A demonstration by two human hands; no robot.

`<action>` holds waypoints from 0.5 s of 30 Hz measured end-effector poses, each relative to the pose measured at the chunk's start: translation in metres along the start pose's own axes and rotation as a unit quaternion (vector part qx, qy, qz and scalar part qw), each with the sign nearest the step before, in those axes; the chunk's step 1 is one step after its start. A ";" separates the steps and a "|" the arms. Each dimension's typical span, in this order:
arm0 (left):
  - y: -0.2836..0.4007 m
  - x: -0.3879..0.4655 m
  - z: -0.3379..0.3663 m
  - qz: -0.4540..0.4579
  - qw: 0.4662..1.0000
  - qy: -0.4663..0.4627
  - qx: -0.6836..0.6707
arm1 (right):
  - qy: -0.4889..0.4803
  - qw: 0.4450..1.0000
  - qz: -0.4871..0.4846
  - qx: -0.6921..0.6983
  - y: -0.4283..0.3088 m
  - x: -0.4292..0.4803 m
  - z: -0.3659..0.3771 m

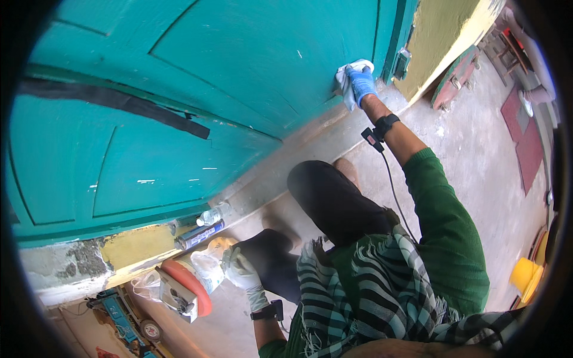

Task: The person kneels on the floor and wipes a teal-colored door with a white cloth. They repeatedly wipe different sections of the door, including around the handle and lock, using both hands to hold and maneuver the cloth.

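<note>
My right hand [361, 83], in a blue glove, presses a folded white cloth [345, 89] against the lower corner of a teal painted door [250, 67], close to its frame. My left hand [244, 268] wears a whitish glove and is beside my bent knee, next to a crumpled clear plastic bag [207, 264]. Its fingers look curled, but whether they hold anything is unclear. Short white marks and thin scratches show on the door paint. A black strip [116, 100] runs along the seam between the door leaves.
By the sill are a clear plastic bottle [212, 215], a blue spray can [201, 235], a red rounded object [188, 286] and an open box [177, 295]. A skateboard-like board [456, 78] leans by the yellow wall [432, 42]. Another person's leg [539, 94] shows far right.
</note>
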State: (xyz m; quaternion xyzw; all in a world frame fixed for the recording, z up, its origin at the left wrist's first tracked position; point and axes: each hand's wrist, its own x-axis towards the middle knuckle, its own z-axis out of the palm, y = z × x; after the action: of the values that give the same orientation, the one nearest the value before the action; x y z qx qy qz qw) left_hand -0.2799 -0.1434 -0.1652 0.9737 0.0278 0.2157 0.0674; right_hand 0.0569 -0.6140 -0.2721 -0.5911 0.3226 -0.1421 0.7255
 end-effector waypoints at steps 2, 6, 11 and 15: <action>-0.003 -0.004 -0.002 -0.003 1.000 0.015 -0.002 | 0.013 0.999 0.005 0.051 -0.017 -0.011 0.010; -0.012 -0.015 -0.002 0.003 0.999 0.041 -0.009 | -0.027 0.996 -0.033 0.077 -0.059 -0.028 0.020; -0.026 -0.023 0.003 -0.045 0.998 0.029 -0.040 | -0.038 0.985 -0.165 0.032 -0.126 -0.050 0.031; -0.029 -0.027 0.005 -0.036 0.998 0.045 -0.032 | -0.073 0.963 -0.257 0.044 -0.186 -0.073 0.045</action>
State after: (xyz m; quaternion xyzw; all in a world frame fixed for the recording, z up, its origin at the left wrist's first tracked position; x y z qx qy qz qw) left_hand -0.3032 -0.1171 -0.1851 0.9589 0.0591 0.2573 0.1044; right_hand 0.0636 -0.5854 -0.0692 -0.6305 0.0991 -0.2945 0.7113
